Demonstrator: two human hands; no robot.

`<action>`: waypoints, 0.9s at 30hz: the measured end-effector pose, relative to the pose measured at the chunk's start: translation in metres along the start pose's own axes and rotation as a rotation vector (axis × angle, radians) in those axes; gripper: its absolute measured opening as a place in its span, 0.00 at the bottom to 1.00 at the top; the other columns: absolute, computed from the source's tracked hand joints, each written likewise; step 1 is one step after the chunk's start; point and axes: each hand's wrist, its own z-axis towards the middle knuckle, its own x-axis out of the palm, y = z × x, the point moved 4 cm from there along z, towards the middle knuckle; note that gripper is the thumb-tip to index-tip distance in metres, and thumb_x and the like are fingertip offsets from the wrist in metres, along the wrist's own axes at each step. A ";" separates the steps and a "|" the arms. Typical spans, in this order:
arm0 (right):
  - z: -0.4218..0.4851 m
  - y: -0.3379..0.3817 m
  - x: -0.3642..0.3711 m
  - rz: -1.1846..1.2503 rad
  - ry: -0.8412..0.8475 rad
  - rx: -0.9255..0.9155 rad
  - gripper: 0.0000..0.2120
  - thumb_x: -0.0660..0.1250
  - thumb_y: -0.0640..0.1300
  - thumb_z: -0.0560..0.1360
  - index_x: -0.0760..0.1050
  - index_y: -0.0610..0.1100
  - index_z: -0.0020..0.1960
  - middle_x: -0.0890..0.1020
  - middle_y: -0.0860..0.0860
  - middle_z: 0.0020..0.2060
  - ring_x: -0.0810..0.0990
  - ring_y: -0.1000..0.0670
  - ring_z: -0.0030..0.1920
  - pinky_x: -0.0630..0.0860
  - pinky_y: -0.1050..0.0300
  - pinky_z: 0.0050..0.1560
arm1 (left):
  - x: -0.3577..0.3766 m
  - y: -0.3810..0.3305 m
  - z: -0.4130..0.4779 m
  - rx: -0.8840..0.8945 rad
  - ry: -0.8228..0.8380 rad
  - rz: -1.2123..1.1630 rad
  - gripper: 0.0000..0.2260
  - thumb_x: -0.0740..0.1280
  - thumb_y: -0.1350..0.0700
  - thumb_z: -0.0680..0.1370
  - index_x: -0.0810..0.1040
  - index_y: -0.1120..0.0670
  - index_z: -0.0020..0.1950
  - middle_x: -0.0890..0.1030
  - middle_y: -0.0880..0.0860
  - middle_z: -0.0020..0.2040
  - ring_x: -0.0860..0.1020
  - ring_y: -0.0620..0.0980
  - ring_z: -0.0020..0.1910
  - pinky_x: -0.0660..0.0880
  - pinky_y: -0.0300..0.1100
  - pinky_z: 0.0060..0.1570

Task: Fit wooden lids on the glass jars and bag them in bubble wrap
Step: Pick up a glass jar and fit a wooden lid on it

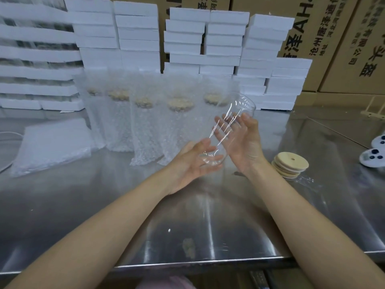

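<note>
We hold the glass jar [228,130] tilted over the bench [104,195]: left hand [191,163] fingers cupped round its base, right hand [242,142] fingers straight, pressed against its side.

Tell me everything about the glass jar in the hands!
The jar is clear, smooth glass, tall and round, empty, with no lid. It tilts in the air above the table, mouth up and to the right. The left hand holds its base; the right hand lies flat against its side.
</note>
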 end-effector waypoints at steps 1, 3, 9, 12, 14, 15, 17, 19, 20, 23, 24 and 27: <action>0.001 0.003 -0.002 -0.037 -0.037 -0.042 0.25 0.76 0.49 0.57 0.69 0.44 0.49 0.78 0.51 0.42 0.81 0.49 0.51 0.77 0.52 0.56 | 0.000 0.001 0.000 0.029 -0.004 0.003 0.27 0.76 0.51 0.66 0.71 0.58 0.60 0.78 0.58 0.53 0.82 0.60 0.52 0.80 0.48 0.44; 0.002 0.005 -0.004 -0.091 -0.066 -0.080 0.29 0.77 0.50 0.57 0.67 0.45 0.51 0.76 0.52 0.41 0.81 0.50 0.49 0.79 0.54 0.52 | 0.000 0.002 -0.002 0.058 0.001 -0.005 0.21 0.73 0.54 0.69 0.71 0.58 0.57 0.78 0.57 0.51 0.82 0.61 0.52 0.80 0.46 0.46; 0.008 0.007 -0.009 -0.303 0.052 -0.025 0.38 0.81 0.57 0.55 0.72 0.50 0.61 0.79 0.53 0.49 0.79 0.53 0.51 0.75 0.58 0.53 | 0.001 0.001 -0.005 -0.065 -0.010 -0.127 0.24 0.71 0.45 0.69 0.67 0.58 0.55 0.82 0.63 0.51 0.83 0.59 0.45 0.80 0.44 0.40; 0.006 0.005 -0.011 -0.664 0.104 -0.089 0.34 0.71 0.54 0.67 0.65 0.46 0.69 0.83 0.53 0.51 0.80 0.53 0.48 0.72 0.60 0.49 | -0.002 0.000 -0.006 -0.134 0.006 -0.099 0.27 0.70 0.41 0.68 0.68 0.58 0.56 0.82 0.61 0.50 0.83 0.56 0.42 0.78 0.40 0.37; 0.003 0.001 -0.011 -0.717 0.138 -0.148 0.35 0.71 0.54 0.66 0.63 0.45 0.68 0.83 0.51 0.50 0.81 0.52 0.48 0.74 0.62 0.48 | -0.003 -0.001 -0.007 -0.141 0.001 -0.093 0.28 0.68 0.41 0.67 0.68 0.58 0.57 0.82 0.61 0.50 0.83 0.55 0.40 0.78 0.39 0.37; 0.001 0.000 -0.011 -0.735 0.138 -0.205 0.35 0.72 0.54 0.65 0.62 0.45 0.66 0.82 0.49 0.51 0.81 0.50 0.48 0.75 0.62 0.48 | -0.004 -0.001 -0.007 -0.140 -0.003 -0.102 0.28 0.67 0.41 0.68 0.68 0.59 0.59 0.82 0.62 0.51 0.83 0.56 0.41 0.79 0.40 0.38; -0.003 0.001 -0.009 -0.829 0.123 -0.369 0.35 0.74 0.53 0.64 0.60 0.47 0.65 0.79 0.45 0.53 0.81 0.47 0.50 0.77 0.55 0.51 | -0.003 0.000 -0.006 -0.141 0.010 -0.115 0.31 0.65 0.40 0.70 0.67 0.60 0.63 0.81 0.63 0.56 0.83 0.57 0.46 0.80 0.42 0.43; -0.009 0.004 -0.006 -0.948 0.143 -0.562 0.38 0.76 0.51 0.63 0.58 0.48 0.65 0.76 0.45 0.55 0.80 0.46 0.52 0.79 0.47 0.52 | -0.001 0.001 -0.006 -0.139 0.039 -0.088 0.32 0.62 0.38 0.74 0.66 0.60 0.68 0.80 0.63 0.59 0.82 0.59 0.54 0.79 0.44 0.51; -0.012 0.005 -0.004 -1.005 0.161 -0.655 0.40 0.78 0.51 0.63 0.58 0.47 0.66 0.75 0.48 0.56 0.80 0.47 0.54 0.79 0.44 0.53 | 0.001 0.002 -0.006 -0.130 0.050 -0.075 0.32 0.60 0.37 0.74 0.67 0.60 0.68 0.80 0.63 0.59 0.81 0.59 0.57 0.78 0.46 0.53; -0.018 0.007 -0.001 -1.164 0.242 -0.892 0.45 0.80 0.55 0.62 0.58 0.45 0.68 0.71 0.60 0.60 0.78 0.49 0.57 0.79 0.45 0.54 | 0.002 0.002 -0.006 -0.096 0.031 -0.067 0.32 0.57 0.37 0.76 0.68 0.62 0.69 0.79 0.65 0.61 0.80 0.59 0.59 0.77 0.48 0.57; -0.018 0.007 -0.001 -1.201 0.255 -0.935 0.44 0.80 0.56 0.61 0.59 0.46 0.67 0.71 0.61 0.60 0.78 0.49 0.57 0.79 0.45 0.54 | 0.001 0.001 -0.005 -0.090 0.022 -0.067 0.30 0.55 0.39 0.79 0.68 0.62 0.69 0.78 0.66 0.62 0.80 0.59 0.59 0.77 0.48 0.56; -0.017 0.005 0.000 -1.298 0.252 -0.943 0.42 0.81 0.58 0.57 0.63 0.49 0.63 0.72 0.62 0.59 0.78 0.53 0.55 0.79 0.47 0.49 | -0.002 0.001 -0.004 -0.100 -0.012 -0.005 0.22 0.51 0.46 0.85 0.68 0.61 0.69 0.76 0.64 0.64 0.79 0.59 0.58 0.78 0.48 0.53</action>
